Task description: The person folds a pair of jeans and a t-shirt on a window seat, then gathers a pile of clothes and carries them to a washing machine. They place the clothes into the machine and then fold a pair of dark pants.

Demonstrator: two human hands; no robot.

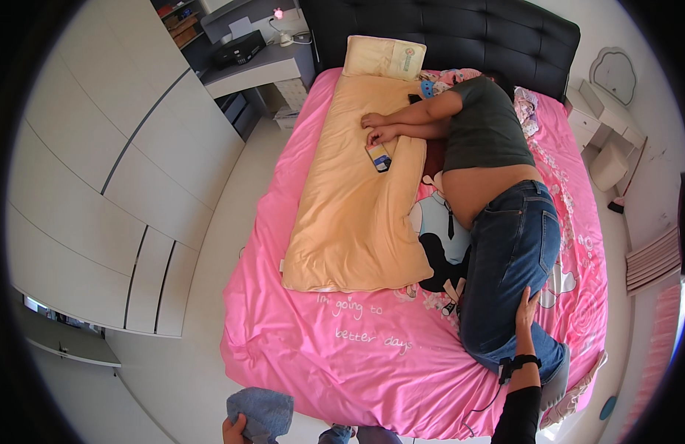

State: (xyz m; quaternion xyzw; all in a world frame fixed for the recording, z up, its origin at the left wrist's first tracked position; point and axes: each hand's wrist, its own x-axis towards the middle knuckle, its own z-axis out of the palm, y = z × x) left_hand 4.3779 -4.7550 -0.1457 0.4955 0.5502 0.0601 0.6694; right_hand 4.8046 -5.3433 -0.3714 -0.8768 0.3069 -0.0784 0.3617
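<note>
My left hand [235,429], at the bottom edge, grips a folded grey-blue cloth [261,412] beside the foot of the bed. My right hand [525,312] rests flat on the back of the thigh of a person [489,133] in blue jeans [506,250], holding nothing. That person lies on their side on the pink bedsheet [298,338], knees bent. A smartphone [379,159] with its screen lit is at the person's hand. A wrist strap with a small black device [506,371] and a cable sits on my right wrist.
An orange-yellow quilt [348,222] covers the bed's left half, with a pillow [384,57] above it against the black headboard [448,33]. White wardrobes [126,166] line the left; a desk bears a printer [240,50]. A vanity table [592,116] and stool [609,166] stand right.
</note>
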